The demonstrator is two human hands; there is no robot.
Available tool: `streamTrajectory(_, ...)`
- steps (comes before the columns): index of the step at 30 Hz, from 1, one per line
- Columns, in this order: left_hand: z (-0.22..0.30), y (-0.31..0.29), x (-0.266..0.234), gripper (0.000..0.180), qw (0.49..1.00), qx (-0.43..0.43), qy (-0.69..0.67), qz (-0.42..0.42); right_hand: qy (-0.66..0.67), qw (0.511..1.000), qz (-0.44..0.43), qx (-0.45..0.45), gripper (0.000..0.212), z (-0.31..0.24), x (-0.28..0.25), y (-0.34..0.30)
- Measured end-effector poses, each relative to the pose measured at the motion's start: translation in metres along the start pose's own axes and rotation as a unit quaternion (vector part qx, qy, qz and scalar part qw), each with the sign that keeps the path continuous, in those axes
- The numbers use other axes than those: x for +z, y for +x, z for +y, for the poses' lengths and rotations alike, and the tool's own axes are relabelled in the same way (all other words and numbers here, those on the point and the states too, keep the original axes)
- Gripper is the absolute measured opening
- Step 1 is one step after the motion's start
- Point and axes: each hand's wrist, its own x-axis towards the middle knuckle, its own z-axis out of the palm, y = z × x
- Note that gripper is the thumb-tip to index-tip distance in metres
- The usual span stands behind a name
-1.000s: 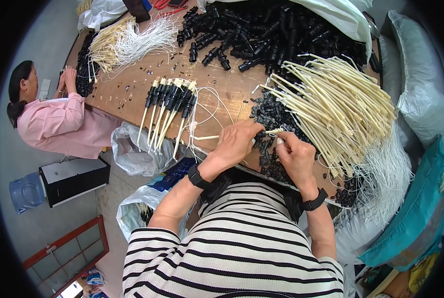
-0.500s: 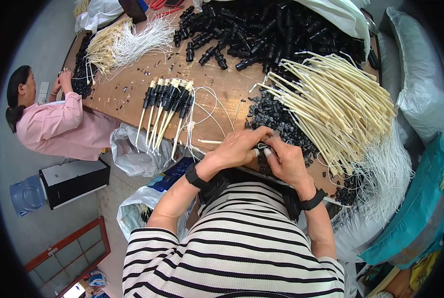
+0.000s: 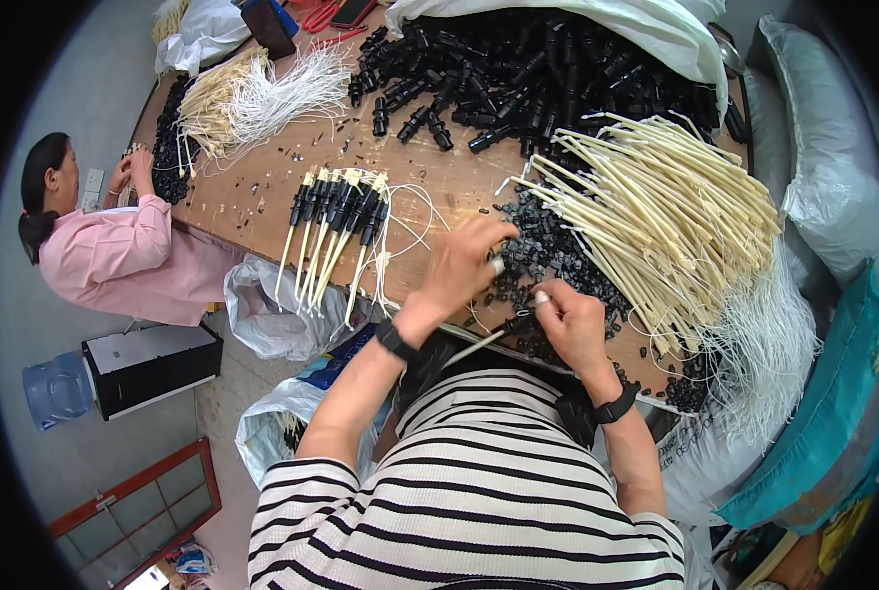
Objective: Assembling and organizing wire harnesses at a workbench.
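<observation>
My right hand [image 3: 573,324] is closed, thumb against fingers, at the near edge of the table. From just below its fingertips a thin cream stick [image 3: 477,346] with a dark piece at its end slants down to the left, over the table edge. The exact grip is partly hidden. My left hand [image 3: 464,264] is raised over the table to the left, blurred by motion; whether its fingers hold anything is unclear. Small black plastic pieces [image 3: 547,241] lie heaped beyond and around my right hand.
Cream sticks with black fittings [image 3: 336,211] lie in a row at left. Black tubular fittings [image 3: 547,69] and a bundle of cream sticks [image 3: 666,221] fill the far and right parts. White cords [image 3: 769,334] hang at right. A person in pink [image 3: 129,251] works at far left.
My hands have come apart: the left lifted away to the left and slightly farther off, while the right stayed near its place. The cream stick now slants below them.
</observation>
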Motion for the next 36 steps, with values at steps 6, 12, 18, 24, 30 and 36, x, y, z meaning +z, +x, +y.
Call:
streamTrajectory(6,-0.041,0.008,-0.018,0.024,0.994,-0.042,0.091,-0.039,0.024,0.999,-0.023,0.018,0.014,0.016,-0.002,-0.001)
streamTrajectory(12,-0.003,-0.022,-0.024,0.031,0.999,-0.003,0.028,-0.03,0.013,0.998,-0.054,0.019,0.015,0.01,-0.001,0.003)
streamTrajectory(18,0.018,-0.037,0.011,0.028,0.99,-0.032,0.045,-0.131,-0.006,0.996,-0.081,0.048,0.015,0.006,-0.001,0.007)
streamTrajectory(24,0.004,-0.043,0.019,0.015,0.995,0.015,0.026,-0.092,0.031,0.99,-0.134,0.024,0.015,0.001,-0.01,0.008)
streamTrajectory(30,0.004,-0.041,0.018,0.011,0.998,-0.012,-0.034,-0.059,0.021,0.984,-0.173,-0.025,0.015,0.006,-0.012,0.007)
streamTrajectory(36,0.014,-0.033,0.014,0.011,0.991,0.076,-0.105,-0.038,0.047,0.987,-0.131,-0.085,0.013,0.004,-0.01,0.005)
